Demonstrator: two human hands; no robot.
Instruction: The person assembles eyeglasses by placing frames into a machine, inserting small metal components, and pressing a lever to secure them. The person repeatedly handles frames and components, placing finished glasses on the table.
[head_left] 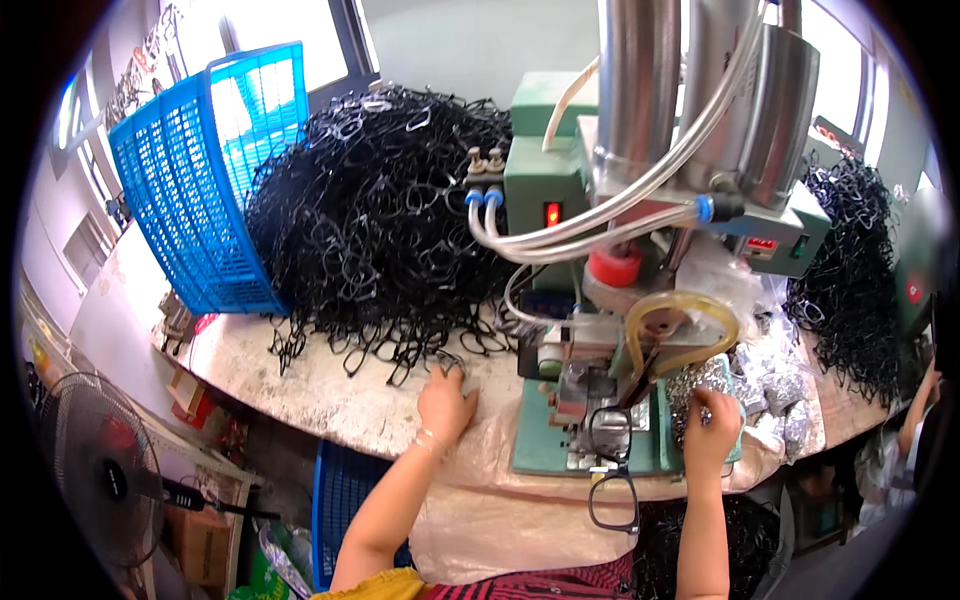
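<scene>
My left hand (446,405) rests on the worktable, thumb apart from the fingers. Its fingertips touch a black eyeglass frame at the near edge of a large heap of black eyeglass frames (385,200). Over a tray of small silvery metal parts (695,383), my right hand (712,428) has its fingers pinched together; a few small metal pieces show at the fingertips. Between the hands stands a green bench machine (545,180) with metal cylinders. One black eyeglass frame (613,500) sits at its fixture, one rim hanging below the table edge.
A blue plastic basket (190,190) lies tipped beside the heap. Clear bags of metal parts (780,385) and another heap of black frames (845,270) are at the right. Air hoses (600,235) loop across the machine. A fan (105,475) stands at the lower left.
</scene>
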